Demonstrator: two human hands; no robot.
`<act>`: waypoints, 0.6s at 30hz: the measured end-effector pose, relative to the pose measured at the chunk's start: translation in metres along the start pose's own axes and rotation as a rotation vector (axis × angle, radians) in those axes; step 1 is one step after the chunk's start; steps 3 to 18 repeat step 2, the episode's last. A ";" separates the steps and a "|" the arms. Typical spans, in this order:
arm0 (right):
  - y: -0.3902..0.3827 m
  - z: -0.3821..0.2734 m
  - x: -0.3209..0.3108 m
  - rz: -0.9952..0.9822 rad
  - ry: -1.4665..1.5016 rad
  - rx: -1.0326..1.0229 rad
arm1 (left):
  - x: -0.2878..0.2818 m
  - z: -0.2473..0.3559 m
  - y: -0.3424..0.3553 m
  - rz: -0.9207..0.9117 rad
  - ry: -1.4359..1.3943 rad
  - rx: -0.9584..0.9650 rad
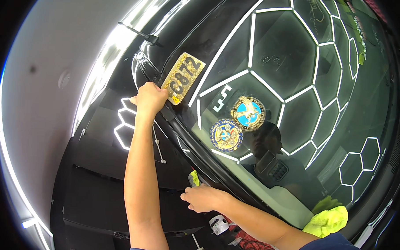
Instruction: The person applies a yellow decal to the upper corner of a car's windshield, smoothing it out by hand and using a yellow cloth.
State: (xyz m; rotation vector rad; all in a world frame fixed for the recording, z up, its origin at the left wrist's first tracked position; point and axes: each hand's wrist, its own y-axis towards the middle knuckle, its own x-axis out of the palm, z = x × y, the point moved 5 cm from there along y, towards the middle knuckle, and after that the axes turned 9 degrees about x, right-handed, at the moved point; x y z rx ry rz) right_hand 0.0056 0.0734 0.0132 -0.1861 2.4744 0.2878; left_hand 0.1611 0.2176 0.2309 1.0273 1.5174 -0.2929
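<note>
My left hand point(149, 98) is closed at the lower corner of a yellowish rectangular sticker point(182, 78) on a dark car windscreen point(294, 84); its fingers grip or press the sticker's edge. My right hand point(202, 198) rests lower down at the windscreen's bottom edge, fingers curled over a small tool or cloth with a yellow-green bit point(194, 177) showing. Two round emblem stickers, one blue and gold point(248, 113), one gold-rimmed point(225, 135), sit on the glass between my arms.
A bright yellow-green cloth point(329, 220) lies at the lower right by my sleeve. The glass reflects hexagonal ceiling lights. The black bonnet area point(105, 188) spreads to the left. A small white object point(219, 224) lies below my right hand.
</note>
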 end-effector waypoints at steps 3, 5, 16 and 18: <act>-0.001 0.000 -0.001 0.003 0.008 0.004 | -0.002 0.002 0.000 -0.008 -0.015 -0.010; -0.001 0.000 -0.001 0.003 0.008 0.004 | -0.002 0.002 0.000 -0.008 -0.015 -0.010; -0.001 0.000 -0.001 0.003 0.008 0.004 | -0.002 0.002 0.000 -0.008 -0.015 -0.010; -0.001 0.000 -0.001 0.003 0.008 0.004 | -0.002 0.002 0.000 -0.008 -0.015 -0.010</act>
